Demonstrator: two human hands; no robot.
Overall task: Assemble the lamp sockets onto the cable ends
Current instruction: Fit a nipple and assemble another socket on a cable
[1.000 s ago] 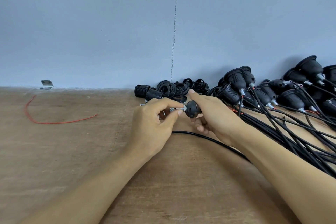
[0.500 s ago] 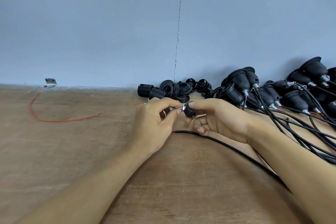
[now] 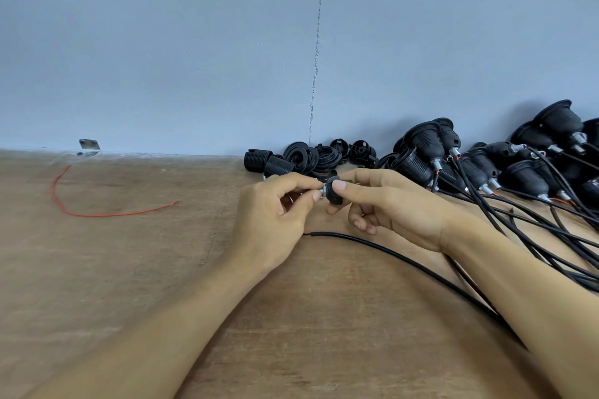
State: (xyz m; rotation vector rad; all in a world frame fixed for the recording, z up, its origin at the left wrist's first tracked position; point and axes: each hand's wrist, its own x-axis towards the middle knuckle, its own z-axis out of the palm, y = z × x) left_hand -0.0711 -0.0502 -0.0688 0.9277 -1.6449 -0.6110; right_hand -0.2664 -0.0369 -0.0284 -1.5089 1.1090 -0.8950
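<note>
Pinching a small round black plastic socket cap [image 3: 334, 194] between thumb and forefinger, the right hand [image 3: 400, 212] holds it just above the brown wooden tabletop [image 3: 129, 269], toward the back edge. Its other fingers are loosely curled beneath. The left hand [image 3: 275, 212] meets it from the other side, thumb and forefinger tips closed on a short silver metal fitting [image 3: 322, 193] that sticks out of the cap's left face. The remaining left fingers are tucked into the palm. Both forearms reach in from the bottom of the view.

A single thin black cable [image 3: 405, 261] lies flat on the wood below the hands. Its free end sits just beside the heel of the left hand, apart from the cap, and the line runs off to the lower right, passing under the right forearm.

Behind the hands, against the wall, lies a small pile of loose black socket barrels and threaded rings [image 3: 308, 157]. To its right is a larger heap of black lamp sockets with cables attached [image 3: 486, 168], their leads fanning toward the right edge. Some red wire shows among them.

A loose curved red wire [image 3: 97, 213] lies well to the left. A small metal bracket [image 3: 89, 147] sits where the tabletop meets the blue-grey wall [image 3: 162, 42], which has a thin vertical crack [image 3: 316, 58].
</note>
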